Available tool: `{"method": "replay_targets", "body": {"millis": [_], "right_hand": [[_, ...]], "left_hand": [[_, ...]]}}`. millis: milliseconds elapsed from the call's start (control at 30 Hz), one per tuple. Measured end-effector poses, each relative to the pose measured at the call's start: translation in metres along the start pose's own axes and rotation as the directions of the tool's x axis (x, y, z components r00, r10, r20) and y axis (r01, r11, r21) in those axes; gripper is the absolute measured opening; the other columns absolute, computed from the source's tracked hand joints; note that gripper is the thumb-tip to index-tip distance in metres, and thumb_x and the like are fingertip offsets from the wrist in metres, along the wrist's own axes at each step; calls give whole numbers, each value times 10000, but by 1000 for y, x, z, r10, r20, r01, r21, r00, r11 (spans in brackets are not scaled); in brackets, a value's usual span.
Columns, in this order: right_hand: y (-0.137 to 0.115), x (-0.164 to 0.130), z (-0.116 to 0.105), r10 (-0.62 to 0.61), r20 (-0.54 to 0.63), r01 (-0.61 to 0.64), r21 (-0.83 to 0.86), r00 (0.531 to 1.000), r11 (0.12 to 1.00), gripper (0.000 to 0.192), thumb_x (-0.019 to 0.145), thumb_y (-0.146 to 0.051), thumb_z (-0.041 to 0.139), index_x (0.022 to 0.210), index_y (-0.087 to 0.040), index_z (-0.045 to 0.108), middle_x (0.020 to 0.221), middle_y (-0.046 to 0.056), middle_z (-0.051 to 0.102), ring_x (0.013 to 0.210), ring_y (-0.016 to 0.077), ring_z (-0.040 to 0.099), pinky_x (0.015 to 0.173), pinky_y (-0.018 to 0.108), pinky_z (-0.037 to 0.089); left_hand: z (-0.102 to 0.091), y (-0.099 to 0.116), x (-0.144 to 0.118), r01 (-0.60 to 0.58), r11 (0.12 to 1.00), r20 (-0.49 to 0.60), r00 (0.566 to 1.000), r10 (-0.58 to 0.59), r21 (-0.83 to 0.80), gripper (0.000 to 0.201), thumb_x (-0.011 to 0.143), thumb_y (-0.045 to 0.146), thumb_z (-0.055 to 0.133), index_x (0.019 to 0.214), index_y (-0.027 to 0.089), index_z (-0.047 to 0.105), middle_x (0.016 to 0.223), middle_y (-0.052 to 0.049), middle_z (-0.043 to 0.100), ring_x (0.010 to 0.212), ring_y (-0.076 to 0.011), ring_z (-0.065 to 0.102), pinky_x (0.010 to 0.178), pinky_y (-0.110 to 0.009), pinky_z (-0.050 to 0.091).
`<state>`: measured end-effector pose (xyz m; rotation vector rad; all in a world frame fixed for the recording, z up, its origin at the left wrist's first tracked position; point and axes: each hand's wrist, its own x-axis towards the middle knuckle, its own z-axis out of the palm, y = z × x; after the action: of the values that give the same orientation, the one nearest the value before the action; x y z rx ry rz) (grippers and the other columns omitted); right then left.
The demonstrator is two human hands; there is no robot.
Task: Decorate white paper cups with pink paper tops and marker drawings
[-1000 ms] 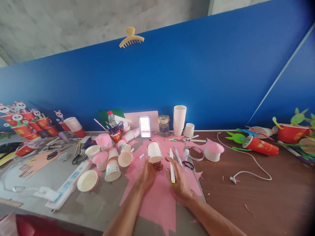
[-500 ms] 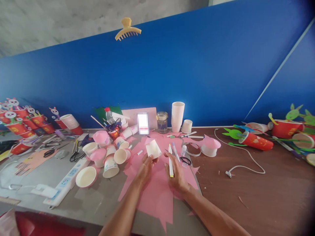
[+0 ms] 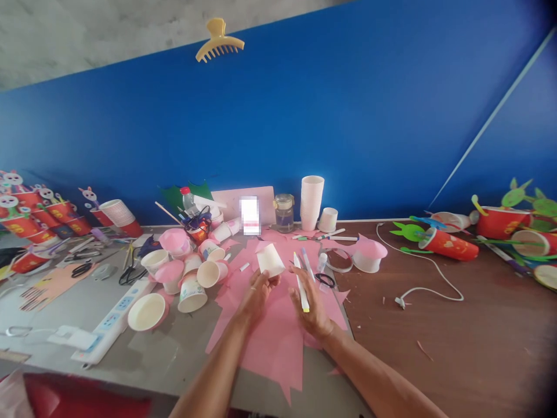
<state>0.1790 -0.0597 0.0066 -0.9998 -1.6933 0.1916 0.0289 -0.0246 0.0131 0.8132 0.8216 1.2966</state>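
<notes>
- While our left fingers (image 3: 274, 281) grasp a white cup (image 3: 270, 260) over pink paper (image 3: 274, 348), our right fingers (image 3: 308, 280) grip a white marker (image 3: 301, 288).
- Paper cups (image 3: 192, 295) crowd our left.
- Stacked cups (image 3: 312, 203) stand beyond.

A narrow gap is left over the pink paper (image 3: 278, 354) between the left hand (image 3: 256, 297) and the right hand (image 3: 315, 310). Toward the desk's (image 3: 409, 371) right front corner, wide room is offered; farther back it is crossed by a white cable (image 3: 429, 302). The back edge is blocked by a jar (image 3: 284, 216) and stacked cups (image 3: 312, 203), the left side by loose cups (image 3: 192, 295) and a power strip (image 3: 114, 320).
</notes>
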Motion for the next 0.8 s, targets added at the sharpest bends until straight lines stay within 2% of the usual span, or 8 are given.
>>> {"method": "replay_targets", "body": {"millis": [133, 300, 467, 667, 800], "right_hand": [[-1, 2, 0, -8, -21, 7, -18, 1000, 1000, 435, 968, -258, 418, 1401, -278, 381, 1267, 92, 612, 1166, 251, 593, 975, 484, 501], [-1, 1, 2, 7, -1, -7, -24, 1000, 1000, 418, 962, -247, 427, 1379, -268, 407, 1246, 100, 620, 1138, 250, 613, 942, 445, 530], [1, 0, 7, -60, -45, 57, -74, 997, 996, 434, 944, -219, 445, 1375, -254, 401, 1232, 101, 627, 1148, 260, 604, 947, 474, 526], [1, 1, 5, -54, -64, 48, -103, 996, 994, 409, 943, -208, 439, 1350, -235, 418, 1204, 108, 634, 1142, 258, 599, 943, 480, 531], [3, 4, 1, -90, -145, 69, -143, 985, 987, 429, 945, -195, 441, 1371, -196, 389, 1221, 139, 606, 1177, 275, 573, 945, 505, 526]], "left_hand": [[1, 1, -1, 18, 1000, 15, 1000, -18, 11, 312, 768, 444, 683, 925, 174, 683, 862, -72, 710, 828, -216, 637, 860, -377, 477], [3, 3, -2, 39, 999, 4, 999, -39, -16, 352, 800, 480, 642, 900, 144, 670, 835, -80, 697, 807, -209, 642, 846, -370, 474], [2, 3, -1, 59, 997, 11, 998, -58, -39, 376, 782, 489, 660, 914, 138, 673, 851, -85, 704, 786, -208, 643, 802, -357, 481], [2, 5, -2, 90, 993, 74, 994, -85, -78, 430, 777, 509, 671, 940, 111, 673, 826, -95, 714, 784, -201, 655, 799, -342, 476], [1, 5, -4, 118, 992, 138, 984, -112, -35, 441, 788, 519, 656, 917, 98, 676, 791, -110, 715, 809, -237, 671, 818, -374, 477]]}}
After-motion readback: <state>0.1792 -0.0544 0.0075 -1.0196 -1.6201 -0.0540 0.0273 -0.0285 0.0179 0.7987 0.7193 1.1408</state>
